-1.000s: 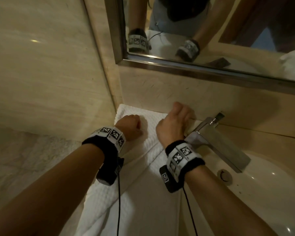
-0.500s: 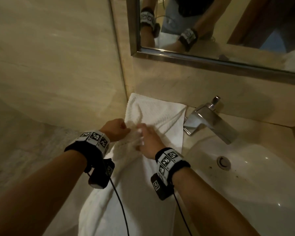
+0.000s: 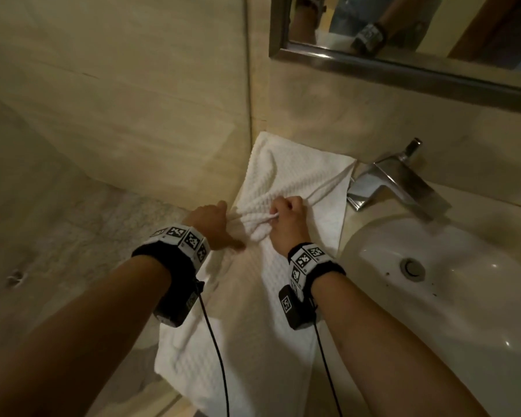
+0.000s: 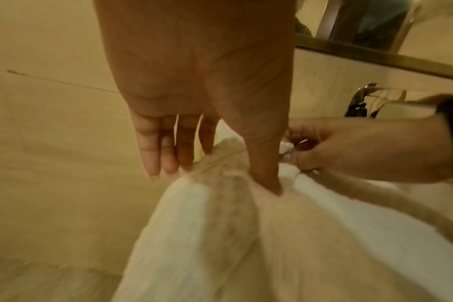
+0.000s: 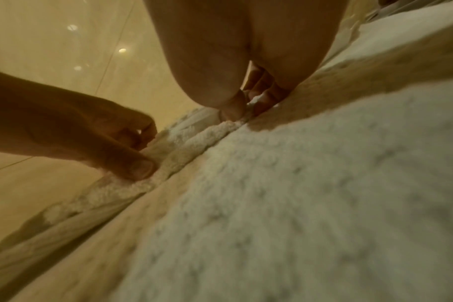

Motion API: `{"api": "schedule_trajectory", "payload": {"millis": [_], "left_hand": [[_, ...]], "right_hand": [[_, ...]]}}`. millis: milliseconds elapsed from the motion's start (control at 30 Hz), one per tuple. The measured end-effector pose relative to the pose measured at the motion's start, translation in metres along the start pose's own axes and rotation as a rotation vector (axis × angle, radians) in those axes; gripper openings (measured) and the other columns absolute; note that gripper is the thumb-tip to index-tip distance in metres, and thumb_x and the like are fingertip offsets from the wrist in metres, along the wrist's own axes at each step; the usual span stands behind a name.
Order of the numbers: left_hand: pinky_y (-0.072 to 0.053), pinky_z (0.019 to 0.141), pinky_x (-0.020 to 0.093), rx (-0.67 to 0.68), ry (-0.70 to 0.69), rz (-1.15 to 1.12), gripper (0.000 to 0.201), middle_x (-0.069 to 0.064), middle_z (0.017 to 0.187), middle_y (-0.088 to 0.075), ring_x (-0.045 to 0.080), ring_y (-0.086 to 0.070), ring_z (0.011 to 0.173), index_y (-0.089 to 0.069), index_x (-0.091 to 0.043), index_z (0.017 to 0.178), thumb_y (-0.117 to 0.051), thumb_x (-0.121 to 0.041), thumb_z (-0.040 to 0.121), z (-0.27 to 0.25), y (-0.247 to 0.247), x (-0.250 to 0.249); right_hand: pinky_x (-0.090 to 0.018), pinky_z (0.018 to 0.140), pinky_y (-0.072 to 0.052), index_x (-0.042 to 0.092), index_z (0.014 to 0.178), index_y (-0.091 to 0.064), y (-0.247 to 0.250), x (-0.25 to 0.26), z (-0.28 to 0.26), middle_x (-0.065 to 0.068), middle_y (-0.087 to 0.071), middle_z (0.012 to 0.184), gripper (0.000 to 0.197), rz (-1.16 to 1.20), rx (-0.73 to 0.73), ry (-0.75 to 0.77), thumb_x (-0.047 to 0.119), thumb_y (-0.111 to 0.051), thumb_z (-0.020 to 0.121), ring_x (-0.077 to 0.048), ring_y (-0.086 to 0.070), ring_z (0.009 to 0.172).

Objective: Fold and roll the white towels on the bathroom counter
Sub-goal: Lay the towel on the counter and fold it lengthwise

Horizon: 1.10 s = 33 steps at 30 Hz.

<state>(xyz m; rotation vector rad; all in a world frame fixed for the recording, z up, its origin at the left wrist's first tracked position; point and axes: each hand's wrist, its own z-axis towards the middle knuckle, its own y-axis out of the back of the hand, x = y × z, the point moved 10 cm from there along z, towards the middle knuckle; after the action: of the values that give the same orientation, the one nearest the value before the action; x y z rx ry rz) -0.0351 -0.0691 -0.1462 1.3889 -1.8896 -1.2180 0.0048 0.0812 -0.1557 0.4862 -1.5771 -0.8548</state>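
A white waffle-textured towel (image 3: 295, 176) lies lengthwise on the counter, between the side wall and the sink. Its near end hangs over the front edge. My left hand (image 3: 220, 218) and right hand (image 3: 283, 212) sit close together over its middle, each pinching a bunched fold of it. In the left wrist view the left hand (image 4: 220, 175) has its thumb pressed into the towel (image 4: 194, 245) with the fingers behind. The right hand (image 4: 297, 155) grips the hem beside it. In the right wrist view the right hand (image 5: 253, 104) pinches the towel (image 5: 323, 183) hem, and the left hand (image 5: 140, 155) pinches it further along.
A chrome faucet (image 3: 394, 179) stands just right of the towel's far end, over the white sink basin (image 3: 433, 296). A framed mirror (image 3: 403, 64) hangs above. The beige tiled side wall (image 3: 133, 115) runs along the towel's left edge.
Both hands have come back from the towel's far end toward me and moved closer together. They have drawn towel fabric with them, so it now bunches in the middle.
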Motion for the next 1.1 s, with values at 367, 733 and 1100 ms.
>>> {"api": "schedule_trajectory", "payload": {"millis": [367,733,1100], "left_hand": [[-0.045,0.078,0.035,-0.002,-0.025,0.051,0.072,0.011,0.111,-0.061,0.029,-0.060,0.100,-0.049,-0.015,0.117,-0.043,-0.076,0.080,-0.021,-0.018,0.002],[-0.046,0.095,0.040,0.138,-0.085,0.176,0.094,0.010,0.132,-0.045,0.030,-0.048,0.118,-0.033,-0.013,0.140,-0.077,-0.052,0.068,-0.060,-0.040,0.016],[-0.043,0.073,0.032,-0.077,-0.161,0.350,0.030,0.009,0.111,-0.065,0.030,-0.062,0.101,-0.057,-0.012,0.113,-0.048,-0.033,0.093,-0.098,-0.040,-0.014]], "right_hand": [[-0.040,0.093,-0.044,0.004,0.096,-0.056,0.004,-0.007,-0.002,-0.016,-0.042,0.116,0.018,0.002,-0.039,0.036,-0.004,-0.064,0.081,-0.032,-0.050,0.099],[-0.034,0.098,-0.037,0.005,0.118,-0.049,-0.008,-0.004,-0.012,-0.015,-0.035,0.133,0.031,-0.138,0.075,-0.005,-0.005,-0.048,0.088,-0.034,-0.041,0.116],[-0.041,0.101,-0.041,0.013,0.138,-0.031,0.021,0.023,-0.089,-0.017,-0.022,0.145,0.053,-0.037,-0.161,-0.212,0.008,-0.051,0.089,-0.035,-0.032,0.127]]}}
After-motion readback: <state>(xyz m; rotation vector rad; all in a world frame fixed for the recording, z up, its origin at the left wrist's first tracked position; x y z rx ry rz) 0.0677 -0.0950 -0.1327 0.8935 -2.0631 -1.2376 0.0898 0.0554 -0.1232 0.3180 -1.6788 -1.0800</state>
